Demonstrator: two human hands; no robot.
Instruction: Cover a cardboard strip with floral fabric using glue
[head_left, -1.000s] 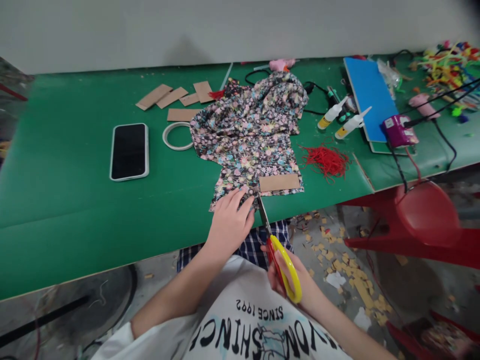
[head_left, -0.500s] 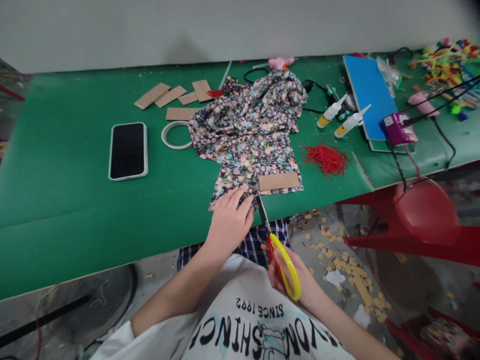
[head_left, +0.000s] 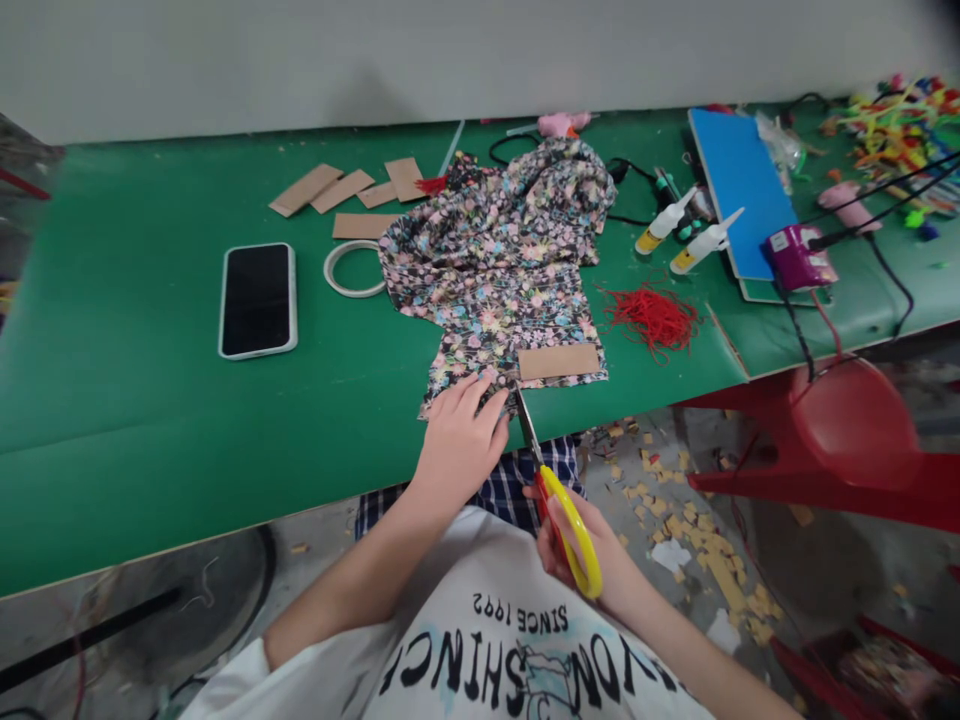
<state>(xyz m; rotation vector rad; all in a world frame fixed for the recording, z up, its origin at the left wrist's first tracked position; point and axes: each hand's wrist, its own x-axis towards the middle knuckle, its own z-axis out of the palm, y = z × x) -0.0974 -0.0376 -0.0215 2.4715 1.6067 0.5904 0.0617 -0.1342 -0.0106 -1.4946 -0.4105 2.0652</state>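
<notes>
Dark floral fabric [head_left: 495, 260] lies crumpled at the back and flatter toward the table's front edge. A cardboard strip [head_left: 559, 361] rests on its lower right part. My left hand [head_left: 463, 435] lies palm down on the fabric's front edge, fingers stretched out and pressing on the cloth. In my right hand [head_left: 581, 545] are scissors [head_left: 571, 525] with yellow and red handles, held in front of the table edge. Their blades point away from me, with the tips at the fabric just left of the strip. My fingers partly hide the red handle.
Left on the green table [head_left: 150, 420] lies a phone [head_left: 258, 300]. Behind are a tape roll [head_left: 352, 269] and several cardboard pieces [head_left: 345, 190]. To the right are red threads [head_left: 654, 318], two glue bottles [head_left: 697, 247], a blue board [head_left: 742, 190] and a red stool [head_left: 853, 420].
Almost nothing differs. The whole view has shifted very slightly, while both hands, the scissors and the fabric keep their places.
</notes>
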